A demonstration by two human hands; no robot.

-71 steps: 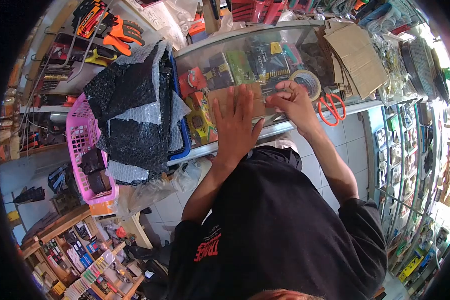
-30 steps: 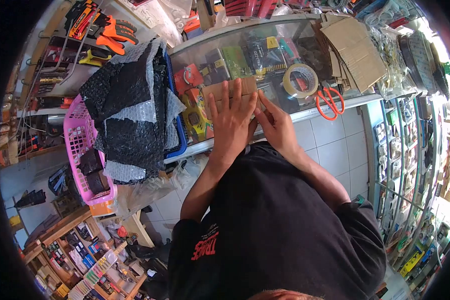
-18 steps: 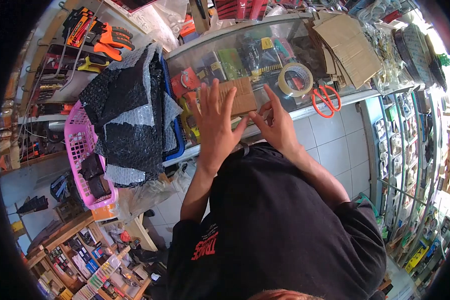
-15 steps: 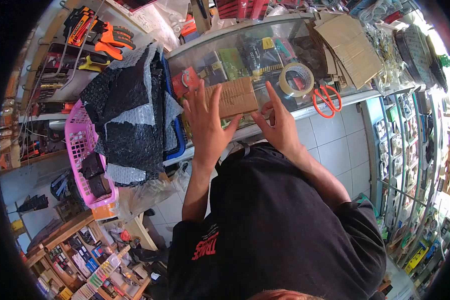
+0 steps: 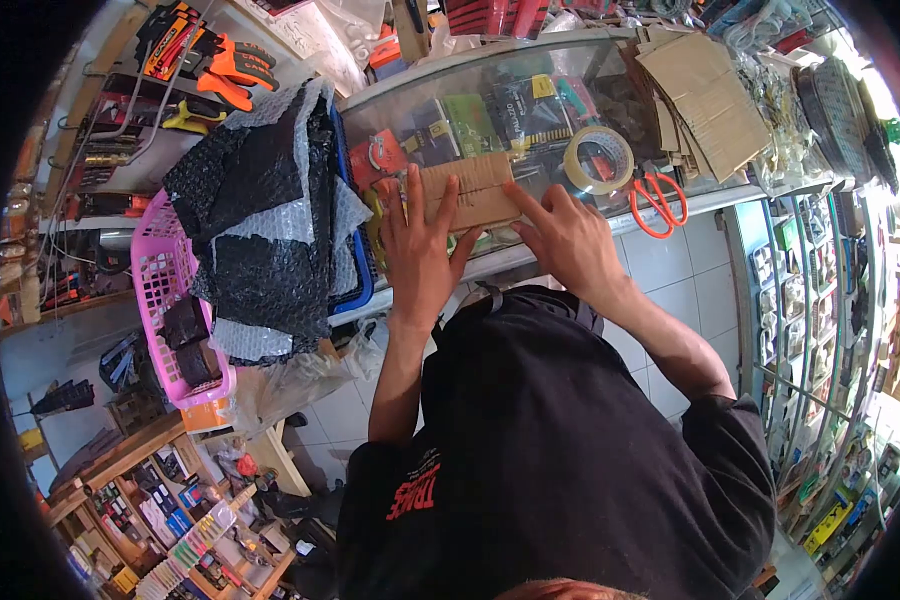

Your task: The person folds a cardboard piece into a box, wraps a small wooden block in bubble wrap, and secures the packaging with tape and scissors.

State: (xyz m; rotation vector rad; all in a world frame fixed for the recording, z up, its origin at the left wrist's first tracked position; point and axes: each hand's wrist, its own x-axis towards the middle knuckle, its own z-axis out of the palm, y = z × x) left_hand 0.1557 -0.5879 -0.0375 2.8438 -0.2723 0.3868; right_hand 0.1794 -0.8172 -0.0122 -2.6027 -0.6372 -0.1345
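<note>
A small folded cardboard packet (image 5: 482, 188) lies on the glass counter (image 5: 515, 85) in front of me, with a crease or seam across its top. My left hand (image 5: 420, 255) rests on its left part, fingers stretched out and apart, thumb by the near edge. At the right end, the index finger of my right hand (image 5: 575, 245) touches the packet. The right thumb sits apart from that finger, near the close corner, and the other fingers are bent. Just beyond the right hand are a roll of clear tape (image 5: 620, 150) and orange-handled scissors (image 5: 660, 205).
Black bubble wrap (image 5: 270, 255) is piled on the left, over a blue tray (image 5: 363, 285) and beside a pink basket (image 5: 148, 270). Flat cardboard sheets (image 5: 705, 90) lie at the counter's right. Packaged goods (image 5: 465, 125) show under the glass. Stocked shelves (image 5: 805, 300) stand at right.
My right index finger has come down from pointing away onto the packet's right end. The left fingers have shifted right, further across its top. The view has moved slightly.
</note>
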